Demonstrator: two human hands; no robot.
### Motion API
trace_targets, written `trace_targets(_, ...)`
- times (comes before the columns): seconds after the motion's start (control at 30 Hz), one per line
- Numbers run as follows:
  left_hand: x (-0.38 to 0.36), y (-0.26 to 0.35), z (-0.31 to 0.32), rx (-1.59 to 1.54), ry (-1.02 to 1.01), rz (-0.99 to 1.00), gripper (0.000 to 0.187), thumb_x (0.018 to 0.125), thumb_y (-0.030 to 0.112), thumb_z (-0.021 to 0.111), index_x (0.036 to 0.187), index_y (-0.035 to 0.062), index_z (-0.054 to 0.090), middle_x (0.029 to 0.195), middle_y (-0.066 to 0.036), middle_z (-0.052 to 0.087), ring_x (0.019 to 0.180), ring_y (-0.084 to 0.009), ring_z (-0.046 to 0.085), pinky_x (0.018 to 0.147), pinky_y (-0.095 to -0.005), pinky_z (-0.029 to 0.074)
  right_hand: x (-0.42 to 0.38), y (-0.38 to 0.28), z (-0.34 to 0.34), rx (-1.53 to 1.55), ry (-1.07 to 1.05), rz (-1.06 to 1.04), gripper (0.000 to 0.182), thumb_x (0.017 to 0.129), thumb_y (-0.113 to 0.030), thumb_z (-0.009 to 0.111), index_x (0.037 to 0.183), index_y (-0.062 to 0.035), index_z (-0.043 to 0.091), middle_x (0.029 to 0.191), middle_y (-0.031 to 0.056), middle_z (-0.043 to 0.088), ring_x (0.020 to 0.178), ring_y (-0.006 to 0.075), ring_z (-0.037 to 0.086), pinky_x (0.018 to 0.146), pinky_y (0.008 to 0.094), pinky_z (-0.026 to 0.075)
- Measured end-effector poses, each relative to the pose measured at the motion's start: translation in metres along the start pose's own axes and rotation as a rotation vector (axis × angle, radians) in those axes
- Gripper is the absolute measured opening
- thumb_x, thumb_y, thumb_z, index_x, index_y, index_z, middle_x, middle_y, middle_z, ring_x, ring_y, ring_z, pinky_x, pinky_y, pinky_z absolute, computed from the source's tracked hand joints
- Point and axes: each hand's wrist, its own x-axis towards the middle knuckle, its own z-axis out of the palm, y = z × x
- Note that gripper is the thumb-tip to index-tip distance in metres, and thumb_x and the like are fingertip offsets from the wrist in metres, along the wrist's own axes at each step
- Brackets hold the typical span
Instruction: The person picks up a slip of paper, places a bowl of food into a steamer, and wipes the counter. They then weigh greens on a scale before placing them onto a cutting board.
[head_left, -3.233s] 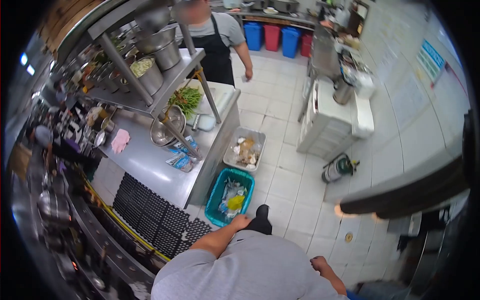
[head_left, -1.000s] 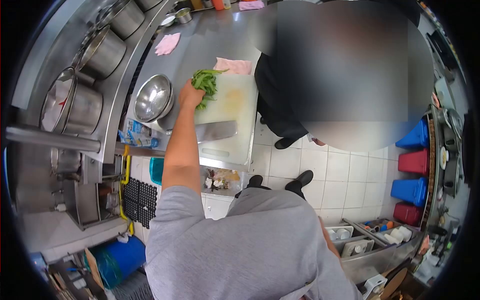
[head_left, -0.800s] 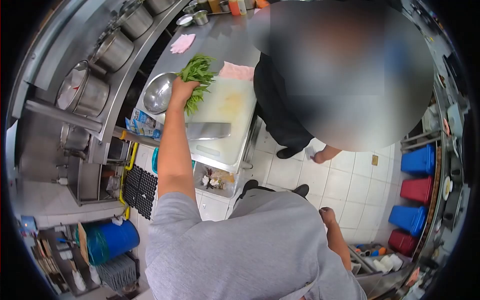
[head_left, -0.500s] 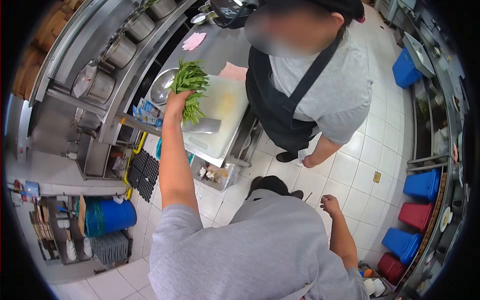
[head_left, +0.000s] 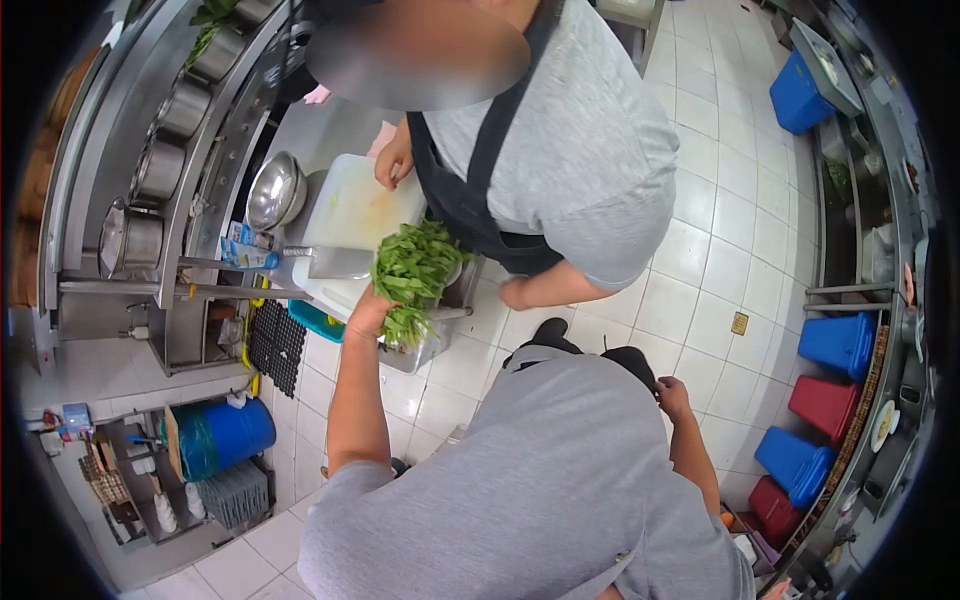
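Note:
A bunch of leafy greens (head_left: 415,270) is gripped by its stems in my left hand (head_left: 370,312), held at the near right corner of the white cutting board (head_left: 345,210). Just left of the greens, a broad-bladed cleaver (head_left: 340,262) lies across the board. My right hand (head_left: 672,395) hangs low at my right side by my dark shoe, its fingers curled; whether anything is in them is too small to tell. Beyond the board's left edge sits a metal bowl (head_left: 277,192).
A co-worker in a dark apron (head_left: 475,180) stands at the board, one hand (head_left: 394,162) over it. Pots (head_left: 158,172) line the left shelf. A teal tub (head_left: 316,320) and a bin of scraps (head_left: 420,350) are under the table. Lidded blue bins (head_left: 835,345) stand at right.
My left hand has brought the greens from beside the bowl toward the board's near right corner. The co-worker has moved closer and put a hand over the board. The view has shifted.

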Motion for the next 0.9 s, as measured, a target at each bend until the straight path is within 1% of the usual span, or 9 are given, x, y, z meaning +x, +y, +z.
trace_targets(0.1,-0.005,-0.007,0.041,-0.009,-0.058,-0.051,0.081,0.083,0.006,0.088,0.156,0.0019,0.055,0.140,-0.008,0.070,0.125,-0.0212,0.067,0.106,-0.0382,0.056,0.006,0.025,-0.051,-0.056,-0.047,0.149,0.035,0.099,-0.020,0.069,0.121,0.0055,0.076,0.093,0.0142,0.078,0.075,0.0247,0.077,0.061,0.0360,0.059)
trace_targets(0.27,-0.006,-0.031,0.085,-0.010,0.086,-0.017,0.073,0.086,0.010,0.087,0.152,0.0018,0.057,0.139,-0.011,0.071,0.122,-0.0270,0.070,0.106,-0.0430,0.058,0.050,0.070,-0.167,-0.243,-0.212,0.103,0.029,0.101,-0.020,0.068,0.117,0.0033,0.076,0.086,0.0109,0.074,0.068,0.0208,0.072,0.055,0.0351,0.055)
trace_targets(0.37,-0.021,-0.017,0.113,-0.186,0.193,0.107,0.069,0.087,0.011,0.085,0.150,0.0028,0.059,0.136,-0.012,0.072,0.118,-0.0293,0.072,0.103,-0.0454,0.060,0.097,0.052,-0.229,-0.267,-0.335,0.062,0.028,0.104,-0.019,0.067,0.120,0.0016,0.075,0.087,0.0109,0.073,0.067,0.0199,0.071,0.054,0.0332,0.053)
trace_targets(0.43,-0.032,-0.008,0.132,-0.298,0.280,0.199,0.066,0.087,0.011,0.085,0.148,0.0035,0.060,0.135,-0.013,0.073,0.116,-0.0309,0.074,0.101,-0.0470,0.061,0.127,0.038,-0.263,-0.077,-0.276,0.202,0.029,0.104,-0.018,0.065,0.125,0.0020,0.072,0.089,0.0110,0.073,0.066,0.0204,0.070,0.052,0.0328,0.052)
trace_targets(0.5,-0.039,-0.004,0.141,-0.400,0.371,0.292,0.064,0.088,0.012,0.084,0.147,0.0042,0.061,0.133,-0.015,0.073,0.113,-0.0325,0.075,0.099,-0.0487,0.062,0.167,0.019,-0.302,-0.139,-0.312,0.207,0.034,0.102,-0.017,0.061,0.129,0.0028,0.067,0.090,0.0131,0.071,0.063,0.0222,0.067,0.049,0.0338,0.050)
trace_targets(0.57,-0.033,-0.005,0.133,-0.573,0.453,0.322,0.057,0.091,0.022,0.083,0.142,0.0040,0.063,0.127,-0.014,0.075,0.110,-0.0361,0.075,0.092,-0.0508,0.064,0.215,0.000,-0.327,-0.255,-0.247,0.216,0.026,0.101,-0.016,0.060,0.119,0.0001,0.068,0.084,0.0114,0.067,0.058,0.0221,0.065,0.044,0.0335,0.045)
trace_targets(0.7,-0.020,0.005,0.122,-0.866,0.409,0.602,0.043,0.096,0.019,0.075,0.136,0.0070,0.066,0.118,-0.017,0.077,0.098,-0.0362,0.077,0.085,-0.0522,0.065,0.248,-0.094,-0.325,-0.156,-0.079,0.028,0.025,0.102,-0.015,0.059,0.120,-0.0002,0.068,0.085,0.0102,0.066,0.059,0.0184,0.063,0.043,0.0311,0.043)
trace_targets(0.8,-0.005,0.006,0.101,-1.008,0.421,0.698,0.035,0.101,0.036,0.069,0.125,0.0108,0.071,0.112,-0.016,0.077,0.095,-0.0348,0.075,0.081,-0.0486,0.063,0.252,-0.146,-0.280,0.019,-0.106,-0.066,0.029,0.104,-0.016,0.059,0.127,0.0004,0.066,0.087,0.0104,0.067,0.060,0.0182,0.064,0.044,0.0299,0.044)
trace_targets(0.9,0.002,0.009,0.083,-1.134,0.371,0.730,0.037,0.104,0.038,0.064,0.126,0.0089,0.070,0.111,-0.016,0.077,0.096,-0.0344,0.075,0.082,-0.0493,0.064,0.235,-0.172,-0.220,-0.198,-0.224,-0.208,0.035,0.106,-0.021,0.064,0.135,-0.0009,0.066,0.093,0.0104,0.071,0.069,0.0197,0.070,0.050,0.0289,0.050)
